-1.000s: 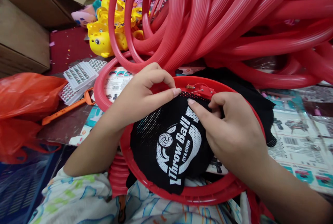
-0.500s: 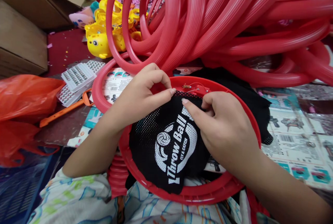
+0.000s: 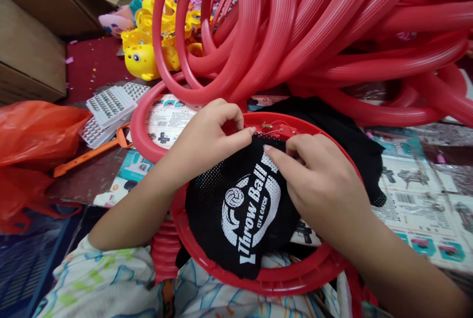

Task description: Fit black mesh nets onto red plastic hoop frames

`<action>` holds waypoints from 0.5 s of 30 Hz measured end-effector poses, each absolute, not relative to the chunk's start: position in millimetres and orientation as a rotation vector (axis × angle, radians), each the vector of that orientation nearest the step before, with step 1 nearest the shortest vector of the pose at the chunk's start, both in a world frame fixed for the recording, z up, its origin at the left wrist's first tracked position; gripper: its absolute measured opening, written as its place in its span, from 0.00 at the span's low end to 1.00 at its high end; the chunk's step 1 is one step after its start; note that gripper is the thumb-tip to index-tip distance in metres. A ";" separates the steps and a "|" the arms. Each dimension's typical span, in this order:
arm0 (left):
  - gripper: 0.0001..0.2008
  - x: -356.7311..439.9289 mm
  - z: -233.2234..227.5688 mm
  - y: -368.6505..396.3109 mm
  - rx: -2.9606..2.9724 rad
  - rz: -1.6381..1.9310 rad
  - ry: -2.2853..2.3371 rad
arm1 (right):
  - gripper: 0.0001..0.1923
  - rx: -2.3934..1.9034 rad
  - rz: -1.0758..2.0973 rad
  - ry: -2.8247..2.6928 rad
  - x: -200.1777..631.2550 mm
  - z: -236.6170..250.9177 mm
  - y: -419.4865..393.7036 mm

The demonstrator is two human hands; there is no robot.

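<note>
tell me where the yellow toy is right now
In the head view the yellow toy sits upper left, on the dark red surface, just left of the pile of red hoops and right of the cardboard box.

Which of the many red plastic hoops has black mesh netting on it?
The red plastic hoop on the person's lap, under both hands. Its black mesh netting reads "Throw Ball"; the piled red hoops behind are bare.

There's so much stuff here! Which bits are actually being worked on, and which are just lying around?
In use:
left hand and right hand, both pinching the black mesh net printed "Throw Ball"
red plastic hoop under that net

Lying about:
pile of red plastic hoops
yellow plastic toys
orange plastic bag
brown cardboard boxes
</note>
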State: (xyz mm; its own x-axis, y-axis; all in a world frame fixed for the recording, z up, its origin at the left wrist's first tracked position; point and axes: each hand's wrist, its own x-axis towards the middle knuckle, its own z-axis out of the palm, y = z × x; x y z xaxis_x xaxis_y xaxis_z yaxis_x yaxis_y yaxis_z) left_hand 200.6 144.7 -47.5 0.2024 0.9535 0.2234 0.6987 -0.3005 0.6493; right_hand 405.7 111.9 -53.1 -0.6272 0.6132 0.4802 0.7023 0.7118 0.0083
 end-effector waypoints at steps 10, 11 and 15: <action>0.04 198.4 -48.8 145.4 2.195 0.892 1.426 | 0.17 -0.929 -0.266 -2.561 415.3 -53.6 113.5; 0.04 198.2 -49.1 145.6 2.200 0.888 1.423 | 0.17 -0.934 -0.288 -2.564 415.4 -53.6 113.9; 0.05 196.6 -48.8 145.2 2.225 0.860 1.413 | 0.16 -0.865 -0.254 -2.480 416.7 -50.0 114.0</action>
